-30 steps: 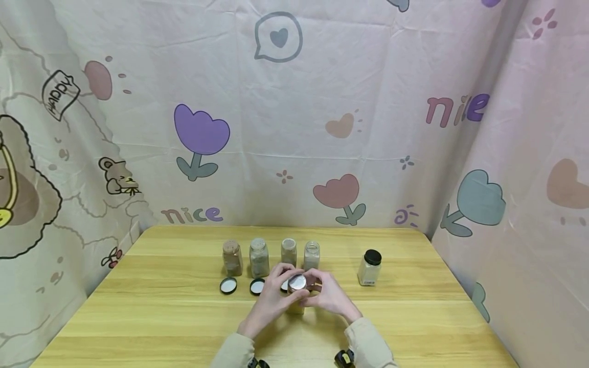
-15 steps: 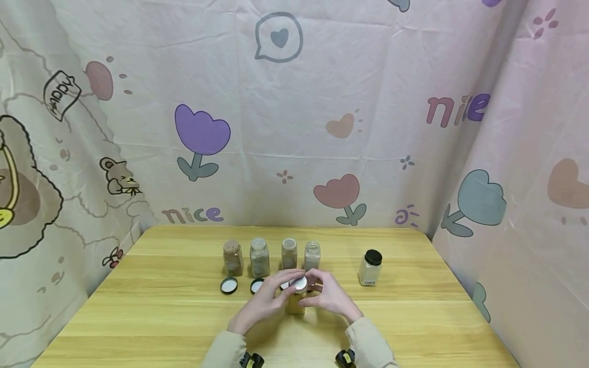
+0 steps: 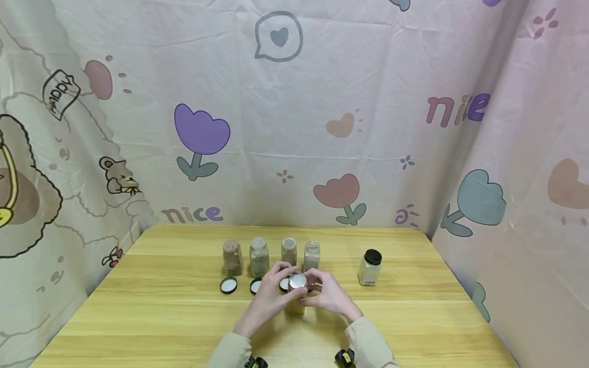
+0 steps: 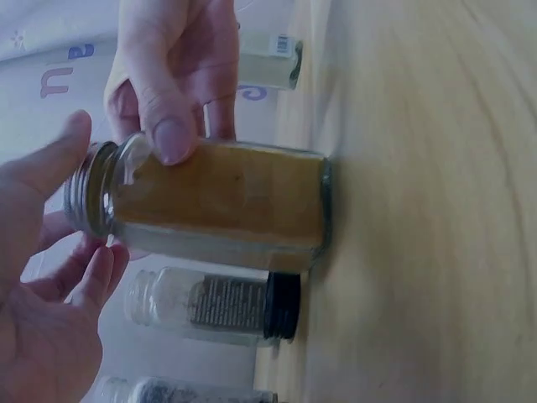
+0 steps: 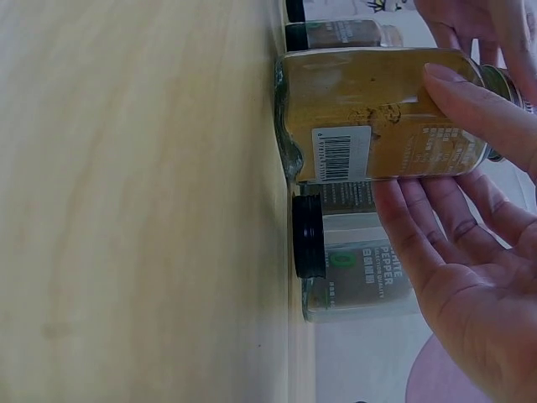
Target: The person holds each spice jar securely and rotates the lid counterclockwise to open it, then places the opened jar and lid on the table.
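Note:
A square glass spice jar (image 5: 377, 113) of yellow-brown powder stands upright on the table between both hands, with a barcode label low on one face. Its silver lid (image 3: 297, 280) has a ribbed rim. My left hand (image 3: 268, 296) has its thumb and fingers around this lid, the thumb on one side and fingertips on the other. My right hand (image 3: 327, 294) holds the jar near its shoulder, thumb on the near face and fingers behind. Black lids lie upside down behind the hands: one at left (image 3: 228, 285), another (image 3: 255, 286) partly covered by my left hand.
Several open jars stand in a row at the back, among them a reddish-brown one (image 3: 232, 258) and a clear-necked one (image 3: 312, 255). To the right is a white jar (image 3: 369, 271) with its black cap on. A printed curtain (image 3: 276, 128) hangs behind the table.
My left hand drew back to the left with its fingers loosened, then came back around the silver lid. My right hand and the jar stay in about the same place.

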Action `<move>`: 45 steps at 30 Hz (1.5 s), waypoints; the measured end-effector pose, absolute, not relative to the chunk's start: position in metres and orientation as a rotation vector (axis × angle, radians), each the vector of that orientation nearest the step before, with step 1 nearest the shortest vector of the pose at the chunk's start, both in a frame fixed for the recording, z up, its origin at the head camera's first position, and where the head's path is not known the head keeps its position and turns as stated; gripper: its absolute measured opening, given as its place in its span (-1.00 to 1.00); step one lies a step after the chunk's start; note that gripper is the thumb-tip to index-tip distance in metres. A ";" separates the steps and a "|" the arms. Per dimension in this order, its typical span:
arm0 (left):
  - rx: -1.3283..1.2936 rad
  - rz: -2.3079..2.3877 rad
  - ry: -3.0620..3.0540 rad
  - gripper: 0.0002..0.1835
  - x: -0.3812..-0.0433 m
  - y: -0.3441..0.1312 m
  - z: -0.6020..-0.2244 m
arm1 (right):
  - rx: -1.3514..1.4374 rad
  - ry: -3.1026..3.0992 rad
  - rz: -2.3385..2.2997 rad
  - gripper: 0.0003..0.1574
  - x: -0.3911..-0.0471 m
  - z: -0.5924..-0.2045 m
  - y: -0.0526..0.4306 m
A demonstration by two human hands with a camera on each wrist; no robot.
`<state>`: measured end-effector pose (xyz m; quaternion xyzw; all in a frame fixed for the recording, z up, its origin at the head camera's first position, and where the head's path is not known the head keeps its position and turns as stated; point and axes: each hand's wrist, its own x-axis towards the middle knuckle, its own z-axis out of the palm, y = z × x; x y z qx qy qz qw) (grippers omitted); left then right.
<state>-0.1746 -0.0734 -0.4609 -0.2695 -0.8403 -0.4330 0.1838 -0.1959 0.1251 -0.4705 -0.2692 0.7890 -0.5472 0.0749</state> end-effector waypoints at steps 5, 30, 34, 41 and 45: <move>-0.986 -1.239 -2.377 -0.59 -0.175 -0.083 -0.458 | -0.814 2.362 -1.639 -0.37 -0.195 -0.469 0.126; -0.811 -1.255 -2.318 -0.51 -0.174 -0.080 -0.454 | -0.824 2.354 -1.641 -0.39 -0.195 -0.470 0.126; -0.907 -1.259 -2.355 -0.48 -0.174 -0.084 -0.453 | -0.816 2.360 -1.633 -0.37 -0.194 -0.470 0.126; -1.082 -1.320 -2.463 -0.50 -0.176 -0.092 -0.450 | -0.804 2.351 -1.637 -0.35 -0.193 -0.468 0.126; -1.067 -1.310 -2.478 -0.54 -0.176 -0.093 -0.450 | -0.804 2.355 -1.636 -0.35 -0.193 -0.468 0.126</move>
